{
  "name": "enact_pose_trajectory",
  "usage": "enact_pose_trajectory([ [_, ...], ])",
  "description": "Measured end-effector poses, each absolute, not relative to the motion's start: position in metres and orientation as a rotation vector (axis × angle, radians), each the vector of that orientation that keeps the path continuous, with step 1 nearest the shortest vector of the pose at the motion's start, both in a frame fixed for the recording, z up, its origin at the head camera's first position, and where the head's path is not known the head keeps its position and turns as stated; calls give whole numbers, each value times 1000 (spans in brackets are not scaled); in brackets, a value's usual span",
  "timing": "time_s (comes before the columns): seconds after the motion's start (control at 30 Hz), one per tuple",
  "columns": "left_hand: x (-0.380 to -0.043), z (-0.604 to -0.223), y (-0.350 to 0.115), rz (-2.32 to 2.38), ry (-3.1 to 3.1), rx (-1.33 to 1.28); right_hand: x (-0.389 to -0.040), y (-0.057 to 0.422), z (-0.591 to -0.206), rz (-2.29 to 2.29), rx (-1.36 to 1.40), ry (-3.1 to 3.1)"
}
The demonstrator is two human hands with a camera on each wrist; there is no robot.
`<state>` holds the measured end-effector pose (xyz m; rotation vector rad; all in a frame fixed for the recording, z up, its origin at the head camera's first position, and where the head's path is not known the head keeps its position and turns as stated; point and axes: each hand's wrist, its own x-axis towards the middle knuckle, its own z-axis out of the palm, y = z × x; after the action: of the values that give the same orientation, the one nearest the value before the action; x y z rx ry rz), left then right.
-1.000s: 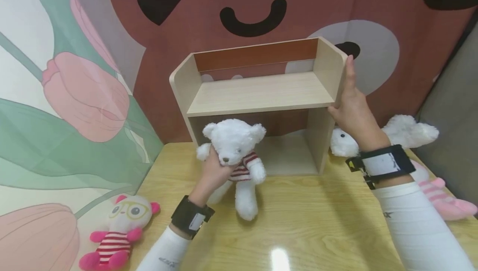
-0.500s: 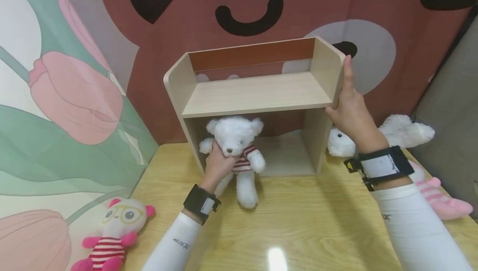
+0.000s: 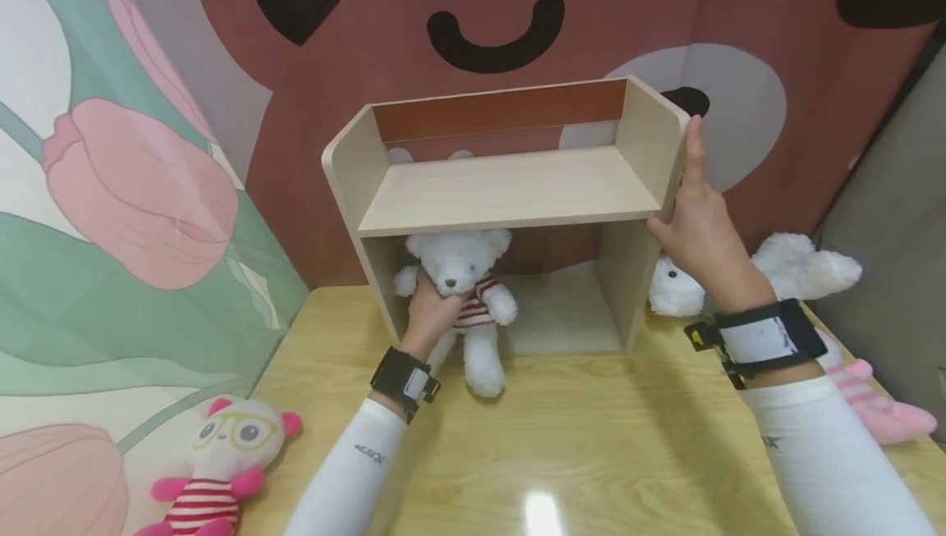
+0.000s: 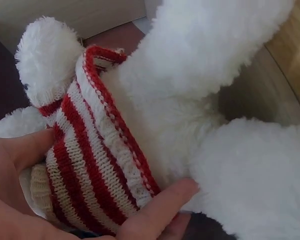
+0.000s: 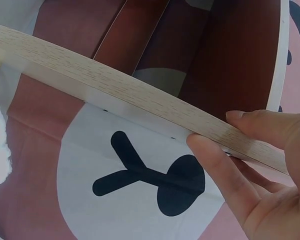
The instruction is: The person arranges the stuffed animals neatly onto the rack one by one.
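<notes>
A white teddy bear [image 3: 456, 265] in a red-and-white striped knit sweater [image 4: 90, 170] is in my left hand [image 3: 432, 310], whose fingers wrap round its torso. The bear is upright at the left of the lower compartment of a pale wooden shelf [image 3: 510, 191], its head just under the middle board and its legs reaching out past the front. My right hand [image 3: 698, 220] grips the shelf's right side panel [image 5: 140, 97]; in the right wrist view thumb and fingers lie on opposite faces of the board.
A pink-and-white panda toy [image 3: 222, 462] in glasses lies at the table's left edge. Right of the shelf lie a white plush toy [image 3: 805, 267] and a pink striped toy [image 3: 875, 405], partly behind my right arm. A printed curtain [image 3: 310, 150] hangs behind the wooden table [image 3: 591, 437].
My left hand has carried the bear back and slightly up in the view, its head now under the middle board. My right hand keeps its grip on the side panel.
</notes>
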<state>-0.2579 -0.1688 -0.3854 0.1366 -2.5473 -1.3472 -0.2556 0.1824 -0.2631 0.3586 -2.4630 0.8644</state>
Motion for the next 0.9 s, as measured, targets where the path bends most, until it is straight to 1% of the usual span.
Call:
enact_pose_trajectory([
  [0.23, -269, -389, -167, -1392, -2474, 154, -256, 182, -265, 863, 345, -2479],
  [0.57, -288, -381, -165, -1550, -2407, 213, -257, 184, -262, 858, 343, -2466],
  [0.9, -305, -377, -169, -1582, -2383, 185, -255, 181, -264, 871, 358, -2454],
])
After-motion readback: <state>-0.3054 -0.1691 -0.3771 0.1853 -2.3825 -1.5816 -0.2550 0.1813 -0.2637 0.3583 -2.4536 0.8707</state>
